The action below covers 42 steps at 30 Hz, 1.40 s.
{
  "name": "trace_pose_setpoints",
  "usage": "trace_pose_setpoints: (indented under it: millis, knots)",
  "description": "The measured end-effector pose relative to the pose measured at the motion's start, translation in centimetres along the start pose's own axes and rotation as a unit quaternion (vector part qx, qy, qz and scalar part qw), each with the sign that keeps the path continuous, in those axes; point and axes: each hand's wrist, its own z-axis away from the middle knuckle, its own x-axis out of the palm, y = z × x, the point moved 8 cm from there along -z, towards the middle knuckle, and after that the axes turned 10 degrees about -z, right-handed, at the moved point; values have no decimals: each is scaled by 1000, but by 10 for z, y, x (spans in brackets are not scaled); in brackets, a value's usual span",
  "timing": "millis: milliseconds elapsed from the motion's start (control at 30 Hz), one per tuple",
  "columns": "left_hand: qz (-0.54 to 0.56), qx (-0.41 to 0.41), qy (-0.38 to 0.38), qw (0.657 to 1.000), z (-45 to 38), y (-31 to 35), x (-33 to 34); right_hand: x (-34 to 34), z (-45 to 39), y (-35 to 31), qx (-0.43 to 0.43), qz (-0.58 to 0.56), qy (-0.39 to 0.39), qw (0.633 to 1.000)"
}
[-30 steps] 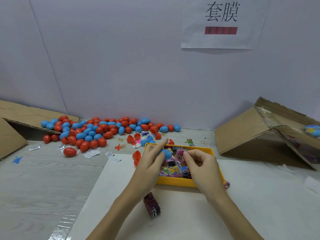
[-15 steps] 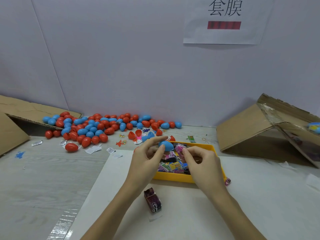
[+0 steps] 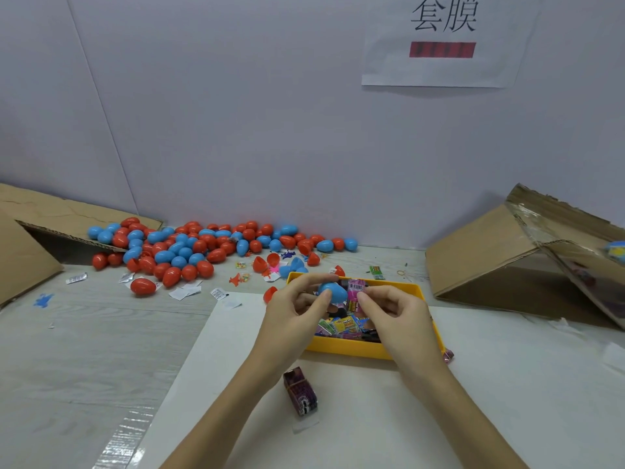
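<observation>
My left hand (image 3: 294, 308) pinches a blue plastic egg (image 3: 334, 292) between thumb and fingers, above the yellow tray (image 3: 348, 349). Right beside the egg, my right hand (image 3: 394, 311) pinches a small pink printed wrapper (image 3: 355, 294). The tray holds several small colourful packets (image 3: 341, 324). A dark purple packet (image 3: 300, 390) lies on the white sheet (image 3: 490, 384) in front of the tray, between my forearms.
A heap of red and blue eggs (image 3: 189, 248) lies along the back wall at left, with open halves (image 3: 270, 262) and paper scraps near the tray. Cardboard boxes stand at the far left (image 3: 20, 252) and at the right (image 3: 514, 255). A paper sign (image 3: 443, 38) hangs on the wall.
Both hands have lifted a little out of the tray and come closer together. The blue egg now shows more clearly in my left fingers, next to the pink wrapper.
</observation>
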Motion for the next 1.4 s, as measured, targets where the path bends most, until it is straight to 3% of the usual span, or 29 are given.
trace_pose_setpoints:
  millis: [500, 700, 867, 1000, 1400]
  knots:
    - [21, 10, 37, 999, 1, 7, -6, -4, 0, -7, -40, 85, 8, 996]
    - [-16, 9, 8, 1000, 2, 4, 2, 4, 2, -12, -60, 89, -33, 994]
    - [22, 17, 55, 998, 0, 7, -13, 3, 2, -16, -88, 143, -31, 985]
    - [17, 14, 31, 999, 1, 6, -7, 5, 2, -18, -114, 177, -44, 977]
    - [-4, 1, 21, 1000, 0, 0, -1, 4, -1, -1, -16, 54, -26, 998]
